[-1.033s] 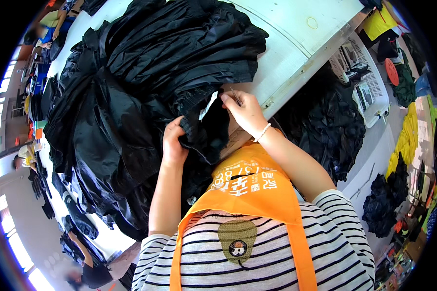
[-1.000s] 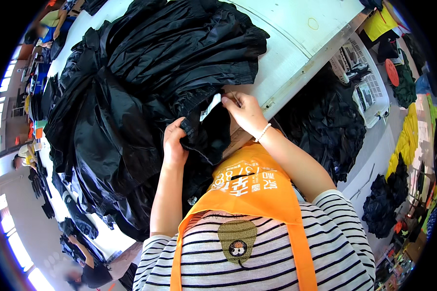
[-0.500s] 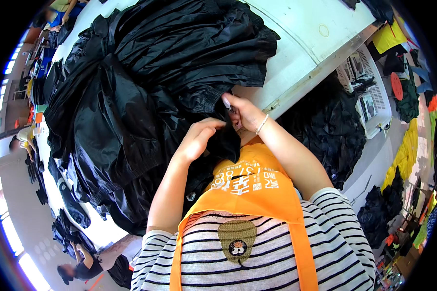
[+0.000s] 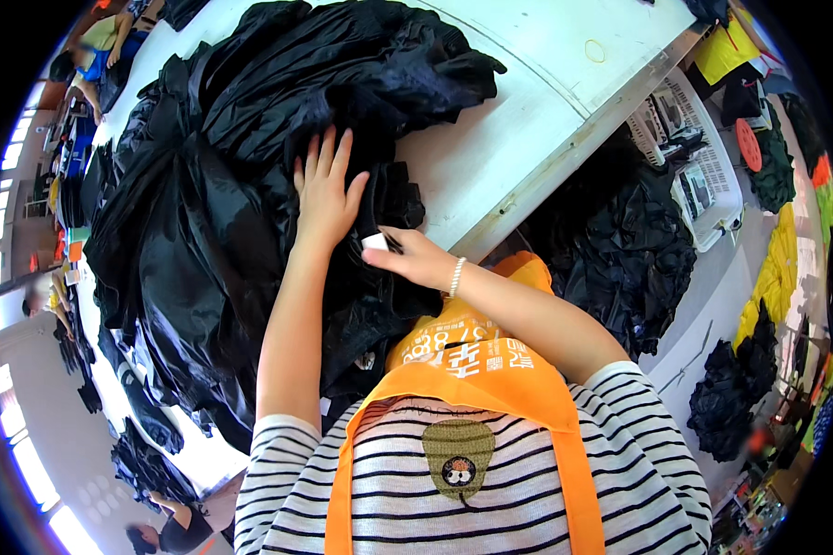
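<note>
A large heap of black, thin, shiny garments (image 4: pixel 204 268) with gathered edges lies on the white table (image 4: pixel 491 166). My left hand (image 4: pixel 326 194) rests palm down on the black cloth, its fingers stretched and spread. Just to its right and nearer to me, my right hand (image 4: pixel 418 259) is closed. A small white piece (image 4: pixel 374 242) shows at its thumb and fingertips, with something thin and dark beside it; its kind is not clear. Black cloth hangs over the table's near edge against my orange apron (image 4: pixel 472 342).
Below the table at right lie more black garments (image 4: pixel 611 250), beside a white plastic basket (image 4: pixel 713 194). Yellow cloth (image 4: pixel 770 268) and a black bundle (image 4: pixel 736 388) lie farther right. Other people (image 4: pixel 102 55) work along the left side.
My left hand has moved up and away, opening flat on the cloth. My right hand has come left and nearer to me. The gathered cloth edge by my hands has shifted.
</note>
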Demonstrator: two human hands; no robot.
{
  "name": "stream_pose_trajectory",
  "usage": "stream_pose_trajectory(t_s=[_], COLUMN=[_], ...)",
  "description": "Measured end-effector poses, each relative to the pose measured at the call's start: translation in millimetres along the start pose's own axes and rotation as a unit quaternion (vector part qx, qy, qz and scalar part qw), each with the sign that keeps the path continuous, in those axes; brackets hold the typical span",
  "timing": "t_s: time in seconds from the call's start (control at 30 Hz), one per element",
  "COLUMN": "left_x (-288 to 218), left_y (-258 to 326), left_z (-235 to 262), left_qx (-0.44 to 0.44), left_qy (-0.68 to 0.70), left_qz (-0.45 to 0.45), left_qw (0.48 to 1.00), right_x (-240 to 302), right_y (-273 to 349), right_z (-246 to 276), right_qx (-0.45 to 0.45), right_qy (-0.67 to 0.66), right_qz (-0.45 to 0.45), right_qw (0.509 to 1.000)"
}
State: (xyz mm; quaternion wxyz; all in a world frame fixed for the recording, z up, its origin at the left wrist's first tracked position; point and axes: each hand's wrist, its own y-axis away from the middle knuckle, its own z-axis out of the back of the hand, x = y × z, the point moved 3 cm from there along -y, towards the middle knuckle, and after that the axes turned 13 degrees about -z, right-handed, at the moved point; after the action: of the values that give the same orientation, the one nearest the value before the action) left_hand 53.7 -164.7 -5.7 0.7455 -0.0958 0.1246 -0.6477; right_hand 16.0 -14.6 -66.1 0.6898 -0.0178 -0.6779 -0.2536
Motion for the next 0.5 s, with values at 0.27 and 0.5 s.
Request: stream_pose_trajectory(t_s=[0.27,0.5], left_x=[-5,6], left_y=[7,0], left_z=[-2,2], left_qx=[0.040,0.026], left_qy=[-0.044,-0.073], left_qz=[0.001,0.018], left_qw=[0.998,0.997], right_x=[-60,-17], right_y=[-66,-66], right_z=[71,74], right_qx=[-0.174,-0.042], right_qy=[-0.039,0.243], right_qz=[-0.034,-0.027], right_qw=[0.983,0.969])
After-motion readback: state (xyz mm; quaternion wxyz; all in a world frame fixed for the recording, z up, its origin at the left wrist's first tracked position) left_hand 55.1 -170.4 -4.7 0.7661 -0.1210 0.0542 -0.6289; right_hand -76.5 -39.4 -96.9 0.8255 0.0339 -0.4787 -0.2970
